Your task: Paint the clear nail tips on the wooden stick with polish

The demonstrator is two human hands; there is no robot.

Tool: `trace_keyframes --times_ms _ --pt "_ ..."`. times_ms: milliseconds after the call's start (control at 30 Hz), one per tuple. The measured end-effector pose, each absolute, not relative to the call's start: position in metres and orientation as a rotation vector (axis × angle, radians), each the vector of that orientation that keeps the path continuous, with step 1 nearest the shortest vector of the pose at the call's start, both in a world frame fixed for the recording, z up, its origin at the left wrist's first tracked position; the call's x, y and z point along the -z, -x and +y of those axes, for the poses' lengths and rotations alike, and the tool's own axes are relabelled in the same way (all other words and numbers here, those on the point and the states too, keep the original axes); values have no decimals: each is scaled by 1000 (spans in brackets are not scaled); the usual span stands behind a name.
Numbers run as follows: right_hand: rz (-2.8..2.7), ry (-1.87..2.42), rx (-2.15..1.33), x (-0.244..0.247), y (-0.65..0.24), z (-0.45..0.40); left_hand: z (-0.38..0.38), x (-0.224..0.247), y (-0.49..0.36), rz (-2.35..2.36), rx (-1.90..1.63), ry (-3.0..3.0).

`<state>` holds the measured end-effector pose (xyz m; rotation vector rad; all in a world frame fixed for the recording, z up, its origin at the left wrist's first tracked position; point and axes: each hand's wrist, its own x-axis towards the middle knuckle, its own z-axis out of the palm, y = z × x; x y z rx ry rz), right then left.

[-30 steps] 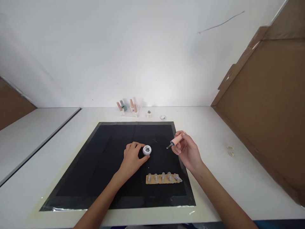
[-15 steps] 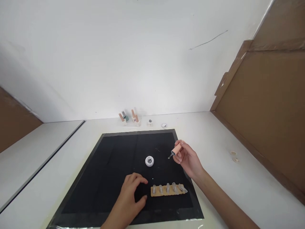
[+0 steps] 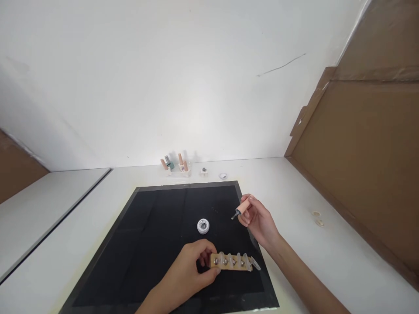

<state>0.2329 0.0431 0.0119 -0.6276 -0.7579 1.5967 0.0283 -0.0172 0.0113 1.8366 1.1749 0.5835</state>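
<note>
A peach-coloured cap with a small brush (image 3: 242, 206) is pinched in my right hand (image 3: 258, 220), its brush tip pointing down and left above the black mat (image 3: 157, 244). My left hand (image 3: 193, 268) grips the left end of a tan strip (image 3: 234, 263) between thumb and fingers. Several clear nail tips stand across the strip, with small shiny metallic spots between them; the rightmost tip leans outward. Behind the strip, a small round white jar (image 3: 203, 226) sits open on the mat with dark grey matter inside.
Behind the mat stand several small bottles with peach and grey caps (image 3: 182, 164), an uncapped clear bottle (image 3: 204, 172) and a white lid (image 3: 223, 176). Two pale round pieces (image 3: 317, 218) lie at right, near the brown cardboard wall (image 3: 360, 152).
My left hand has moved right and closed on the strip, which is shifted and turned a little, showing metallic spots. The view has tilted slightly; my right hand holds its brush much as before.
</note>
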Motion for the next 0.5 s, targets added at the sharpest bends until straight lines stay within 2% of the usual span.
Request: trace_keyframes --times_ms 267,500 --pt "-789 568 -1476 -19 -242 44 21 2 -44 781 -807 -1325" --pt "-1077 518 -1393 -23 -246 35 9 8 -44 735 -795 -824"
